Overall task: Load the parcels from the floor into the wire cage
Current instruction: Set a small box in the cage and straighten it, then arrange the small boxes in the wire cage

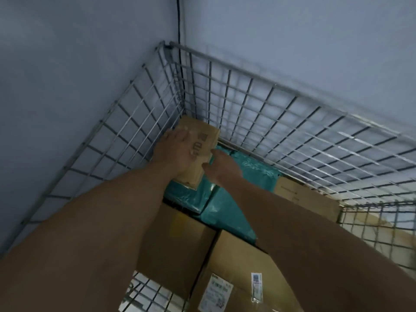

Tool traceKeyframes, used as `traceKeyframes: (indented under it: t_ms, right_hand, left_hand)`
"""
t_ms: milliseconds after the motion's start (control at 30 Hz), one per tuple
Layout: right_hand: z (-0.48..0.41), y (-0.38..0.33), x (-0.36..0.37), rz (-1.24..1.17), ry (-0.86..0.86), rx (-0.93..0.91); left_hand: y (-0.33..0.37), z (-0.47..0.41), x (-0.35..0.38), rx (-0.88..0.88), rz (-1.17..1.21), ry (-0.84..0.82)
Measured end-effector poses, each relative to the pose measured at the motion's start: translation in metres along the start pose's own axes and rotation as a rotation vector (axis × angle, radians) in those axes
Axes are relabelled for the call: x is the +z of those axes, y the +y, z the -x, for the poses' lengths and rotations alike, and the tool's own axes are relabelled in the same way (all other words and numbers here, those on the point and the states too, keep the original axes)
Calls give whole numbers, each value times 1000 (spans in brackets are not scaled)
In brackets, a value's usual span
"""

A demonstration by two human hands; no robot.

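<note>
A small brown cardboard parcel (203, 140) lies in the far corner of the wire cage (281, 113), on top of teal plastic-wrapped parcels (227, 206). My left hand (174, 150) rests flat on its top, fingers spread. On the parcel's right edge, my right hand (221, 165) grips its side with fingers curled. Both forearms reach in from the bottom of the view.
Large cardboard boxes (236, 266) with white labels fill the near part of the cage. Another brown box (299, 194) sits at the right, by the mesh wall. Blue walls stand behind the cage, and a black cable (179, 30) runs down the corner.
</note>
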State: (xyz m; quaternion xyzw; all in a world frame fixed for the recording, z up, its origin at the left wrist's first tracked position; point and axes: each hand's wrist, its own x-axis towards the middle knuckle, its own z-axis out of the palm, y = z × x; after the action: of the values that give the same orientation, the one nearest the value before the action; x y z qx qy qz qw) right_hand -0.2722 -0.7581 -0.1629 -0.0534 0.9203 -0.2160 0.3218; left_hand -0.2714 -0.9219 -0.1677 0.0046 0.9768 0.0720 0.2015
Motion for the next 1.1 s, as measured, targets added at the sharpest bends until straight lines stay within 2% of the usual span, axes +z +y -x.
traceKeyframes:
  t_ms: [133,300,467,633,833,1100]
  right_hand:
    - [52,-21,-93,276,152,-188]
    - [156,-57,-242,421,351,-250]
    - [323,-75,-381,434,562,-240]
    - [507,-69,-488,483,741,-214]
    - [682,-43,-570,509,887,-116]
    - [829,18,-599,422,1049,102]
  left_hand:
    - [29,42,-94,-21,-34,37]
    - [83,118,-248,-98,-108,254]
    - [180,238,-404,-52,-216,427]
    - [292,361,-514,8,-241,579]
    - [398,467,-602,121,-145,671]
    - [516,550,-654,325,-187,724]
